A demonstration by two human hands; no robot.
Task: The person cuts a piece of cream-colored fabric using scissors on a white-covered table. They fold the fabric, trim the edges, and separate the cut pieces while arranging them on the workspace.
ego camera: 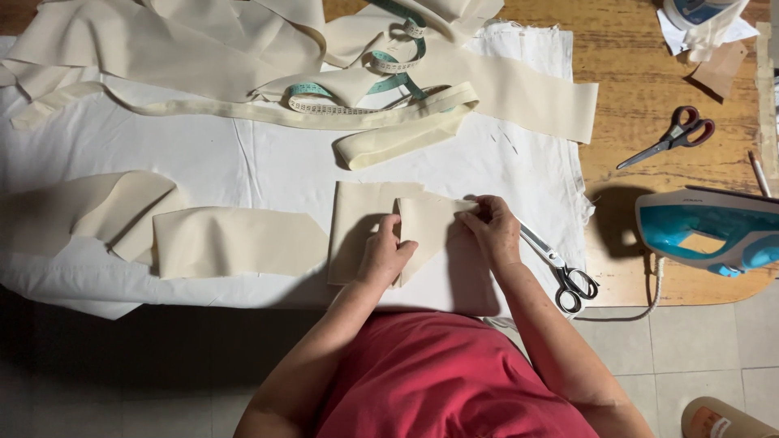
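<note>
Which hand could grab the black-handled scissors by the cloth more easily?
Probably the right hand. The scissors lie just beside it on the white sheet, while the left hand presses the folded cream fabric farther away.

Cream fabric piece (365,231) under both hands, plain and unpatterned, same cream as the strips (235,239) at 9 o'clock and the folded band (406,134) at 12; all lie on a plain white cloth (243,158) over a honey-brown wooden table (649,89) with darker grain streaks. Teal measuring tape (389,81) with a pale, tick-marked reverse at 12 o'clock; scissors (677,134) with dark red-and-black handles at 2; scissors (564,272) with black handles and silver blades at 3, just right of the right hand. Iron (706,231) at 3 o'clock teal and white with a white cord; person's shirt (438,373) plain red at 6; floor tiles (698,349) pale grey.
</note>
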